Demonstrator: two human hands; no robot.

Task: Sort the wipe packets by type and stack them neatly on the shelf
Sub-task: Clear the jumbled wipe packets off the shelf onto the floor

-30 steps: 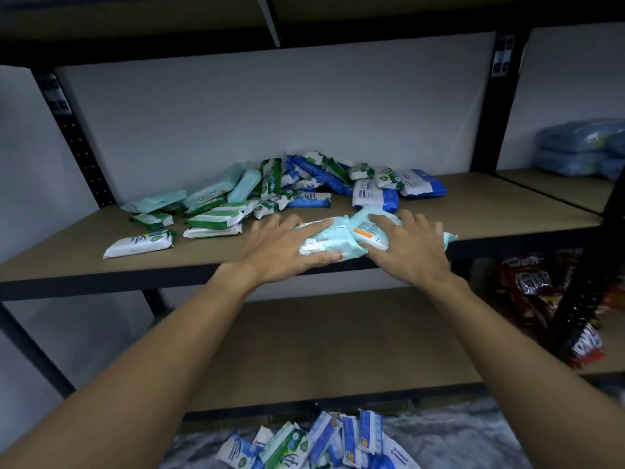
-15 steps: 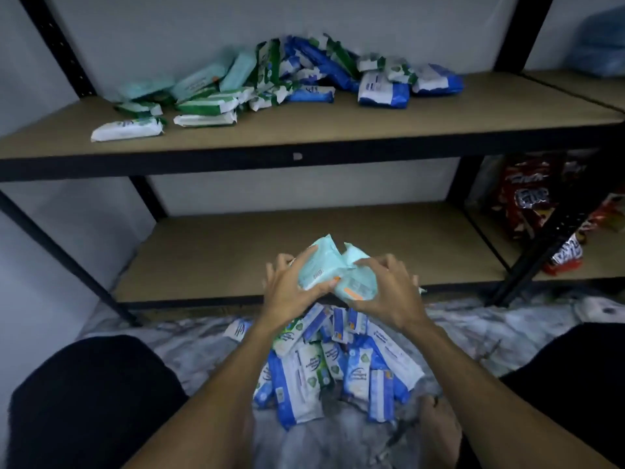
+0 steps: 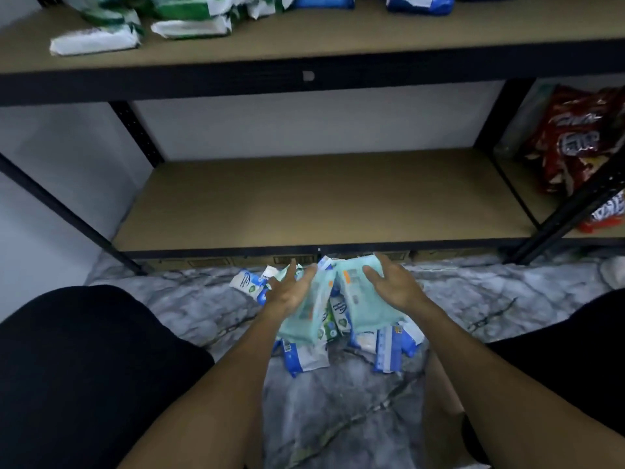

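Lowered toward floor pile (image 3: 306, 358): teal packets (image 3: 365, 309), long axes toward shelf (image 3: 321, 204).

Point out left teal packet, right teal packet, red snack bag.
left teal packet (image 3: 304, 319), head view, lower face
right teal packet (image 3: 368, 309), head view, centre of face
red snack bag (image 3: 575, 140), head view, printed front

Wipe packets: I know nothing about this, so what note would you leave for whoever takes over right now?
Left hand holds one teal soft-plastic wipe packet. Right hand holds a second teal packet. Both are over the floor pile of blue-and-white packets.
Upper shelf carries a mixed heap of green, white and blue packets, not sorted.
Done: no neat stack shows.
Left: group all by type and stack on the shelf.
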